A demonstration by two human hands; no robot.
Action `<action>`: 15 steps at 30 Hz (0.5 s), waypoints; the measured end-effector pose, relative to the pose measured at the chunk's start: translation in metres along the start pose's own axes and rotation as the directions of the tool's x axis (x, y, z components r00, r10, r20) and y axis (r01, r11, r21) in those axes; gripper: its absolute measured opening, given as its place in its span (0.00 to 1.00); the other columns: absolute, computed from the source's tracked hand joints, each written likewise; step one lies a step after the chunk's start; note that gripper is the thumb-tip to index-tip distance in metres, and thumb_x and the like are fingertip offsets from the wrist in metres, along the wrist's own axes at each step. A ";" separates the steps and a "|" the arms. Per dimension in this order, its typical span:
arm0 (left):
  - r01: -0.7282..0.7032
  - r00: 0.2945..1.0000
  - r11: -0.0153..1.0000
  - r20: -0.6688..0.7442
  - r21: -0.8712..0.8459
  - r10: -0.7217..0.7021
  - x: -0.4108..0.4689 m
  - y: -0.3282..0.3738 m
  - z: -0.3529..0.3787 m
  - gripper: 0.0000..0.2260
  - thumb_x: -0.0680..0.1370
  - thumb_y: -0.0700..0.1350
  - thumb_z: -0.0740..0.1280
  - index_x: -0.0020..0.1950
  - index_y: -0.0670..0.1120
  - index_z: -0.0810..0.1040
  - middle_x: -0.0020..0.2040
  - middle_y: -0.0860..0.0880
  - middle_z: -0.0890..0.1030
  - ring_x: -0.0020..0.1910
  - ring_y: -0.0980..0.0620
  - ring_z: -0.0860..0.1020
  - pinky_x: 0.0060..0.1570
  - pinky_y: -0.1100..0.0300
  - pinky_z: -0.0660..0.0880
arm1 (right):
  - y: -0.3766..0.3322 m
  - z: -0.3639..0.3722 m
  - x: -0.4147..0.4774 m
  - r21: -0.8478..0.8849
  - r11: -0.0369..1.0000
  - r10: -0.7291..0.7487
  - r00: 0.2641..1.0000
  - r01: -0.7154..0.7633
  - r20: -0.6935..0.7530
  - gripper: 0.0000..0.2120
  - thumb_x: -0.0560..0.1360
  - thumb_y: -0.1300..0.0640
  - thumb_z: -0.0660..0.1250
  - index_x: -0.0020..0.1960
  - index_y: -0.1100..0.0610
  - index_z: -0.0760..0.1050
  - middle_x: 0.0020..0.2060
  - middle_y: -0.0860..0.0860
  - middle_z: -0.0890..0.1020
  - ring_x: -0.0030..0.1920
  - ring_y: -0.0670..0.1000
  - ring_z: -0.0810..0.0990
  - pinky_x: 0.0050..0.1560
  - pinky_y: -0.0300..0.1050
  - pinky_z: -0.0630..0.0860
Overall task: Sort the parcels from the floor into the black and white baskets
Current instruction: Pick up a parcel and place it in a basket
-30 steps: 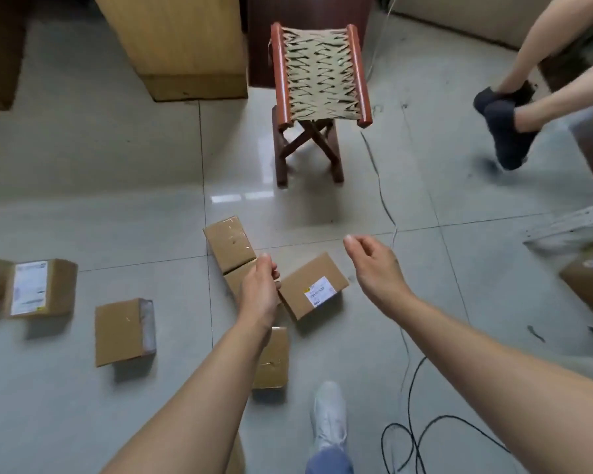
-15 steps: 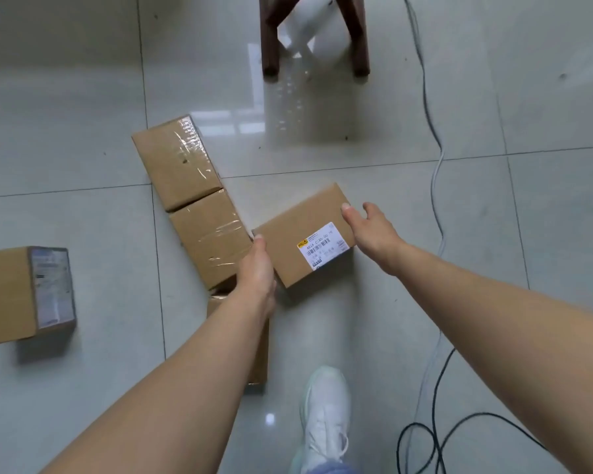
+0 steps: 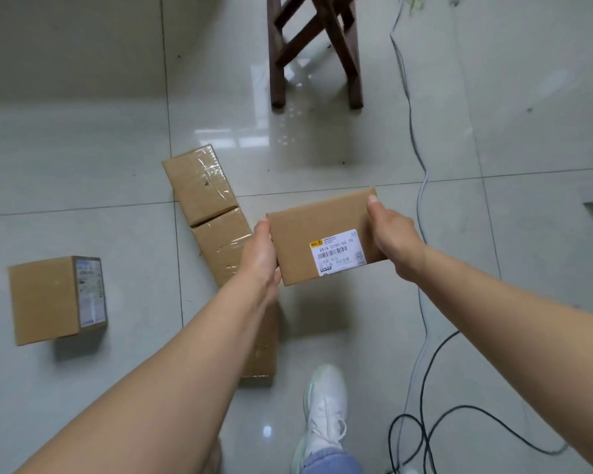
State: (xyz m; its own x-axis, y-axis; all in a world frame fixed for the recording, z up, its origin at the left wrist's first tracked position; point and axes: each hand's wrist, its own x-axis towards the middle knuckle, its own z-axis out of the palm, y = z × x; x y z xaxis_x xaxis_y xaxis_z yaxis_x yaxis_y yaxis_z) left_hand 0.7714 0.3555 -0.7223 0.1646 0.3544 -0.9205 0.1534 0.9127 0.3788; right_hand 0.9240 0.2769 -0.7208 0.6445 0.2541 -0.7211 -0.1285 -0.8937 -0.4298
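**One parcel in hand, several left on the floor**

I see the labelled parcel (image 3: pixel 326 236) clear of the floor, clamped between both hands; my left hand (image 3: pixel 262 256) presses its left short edge, my right hand (image 3: pixel 392 236) its right edge, so the grip spans the box end to end. No basket shows, so I judge sorting barely begun; the two taped parcels (image 3: pixel 209 213), one box under my left forearm (image 3: pixel 259 340), possibly more, and a side-labelled box (image 3: pixel 53 299) wait on the floor (image 3: pixel 117 131).
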 end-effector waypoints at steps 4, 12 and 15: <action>-0.049 0.998 0.999 -0.046 -0.013 0.048 -0.066 0.055 -0.019 0.18 0.81 0.57 0.55 0.51 0.44 0.75 0.49 0.45 0.79 0.50 0.48 0.77 0.42 0.54 0.76 | -0.057 -0.025 -0.076 0.089 0.994 -0.054 0.998 0.056 -0.030 0.30 0.74 0.33 0.49 0.61 0.51 0.75 0.63 0.55 0.72 0.59 0.56 0.75 0.64 0.55 0.71; -0.146 0.983 0.989 -0.110 0.019 0.147 -0.236 0.154 -0.106 0.22 0.79 0.60 0.58 0.63 0.45 0.74 0.42 0.48 0.77 0.42 0.50 0.75 0.44 0.50 0.73 | -0.165 -0.051 -0.258 0.286 0.948 -0.141 0.990 0.140 -0.016 0.24 0.79 0.38 0.50 0.51 0.57 0.72 0.50 0.53 0.76 0.48 0.51 0.73 0.48 0.45 0.65; -0.207 0.972 0.978 -0.107 0.023 0.208 -0.300 0.188 -0.152 0.14 0.78 0.57 0.60 0.53 0.48 0.75 0.42 0.48 0.77 0.42 0.50 0.74 0.41 0.54 0.72 | -0.203 -0.050 -0.330 0.349 0.931 -0.133 0.989 0.105 0.058 0.33 0.78 0.35 0.48 0.56 0.63 0.75 0.52 0.56 0.79 0.48 0.52 0.76 0.50 0.46 0.69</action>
State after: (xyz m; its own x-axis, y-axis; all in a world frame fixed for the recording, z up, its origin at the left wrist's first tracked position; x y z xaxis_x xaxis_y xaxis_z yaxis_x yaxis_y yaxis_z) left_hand 0.6024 0.4515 -0.3895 0.0879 0.5560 -0.8265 0.1383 0.8149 0.5629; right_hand 0.7756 0.3563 -0.3683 0.6113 0.3916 -0.6877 -0.3152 -0.6766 -0.6655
